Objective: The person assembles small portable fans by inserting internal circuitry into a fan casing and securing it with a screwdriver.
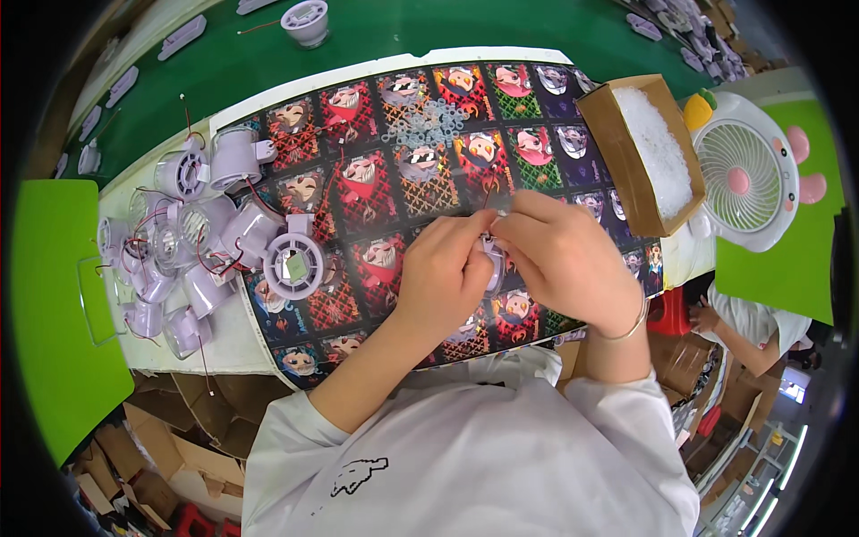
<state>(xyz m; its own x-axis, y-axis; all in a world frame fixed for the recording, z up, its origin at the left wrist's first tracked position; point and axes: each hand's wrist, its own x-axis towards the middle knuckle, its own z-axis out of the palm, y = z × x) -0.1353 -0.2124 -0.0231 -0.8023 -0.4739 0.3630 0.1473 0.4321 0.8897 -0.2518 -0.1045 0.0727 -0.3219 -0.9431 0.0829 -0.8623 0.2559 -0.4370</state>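
My left hand [443, 273] and my right hand [564, 251] meet over the middle of a patterned mat [403, 228]. Their fingers are closed together around a small lavender plastic housing [493, 267], mostly covered by the hands. A thin dark-red wire [489, 190] rises just beyond the fingertips. What exactly the fingertips pinch is too small to make out. Left of my hands lies a crowd of lavender round housings [237, 159] with clear cups and red and black wires. Closest of these is a ring-shaped housing [294, 267] with a pale green piece inside.
Beyond my hands is a pile of small clear rings [428, 123]. A cardboard box [617, 148] of small whitish clear pieces stands at right, beside a white fan [741, 174]. Across the far side runs a green belt [385, 31] with lavender parts. Another person's hand [705, 317] shows at right.
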